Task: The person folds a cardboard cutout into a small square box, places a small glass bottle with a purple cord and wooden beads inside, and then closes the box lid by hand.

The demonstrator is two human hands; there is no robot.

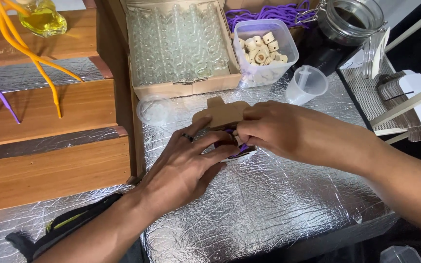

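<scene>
A brown cardboard cut-out tag [222, 113] lies on the silver foil-covered table [269, 204]. My left hand [183, 163], with a dark ring on one finger, presses its fingers on the tag's near edge. My right hand [274, 127] pinches the same spot from the right. Between the fingers shows a bit of purple cord [242, 150] and a small white piece, mostly hidden by both hands.
Behind the hands stand a cardboard box of small glass bottles [179, 44], a clear tub of wooden beads [265, 48], a small plastic measuring cup [307, 84], a round clear lid [154, 109] and a glass jar [349, 24]. Wooden steps [49, 165] rise at the left; more cardboard tags [405, 97] at right.
</scene>
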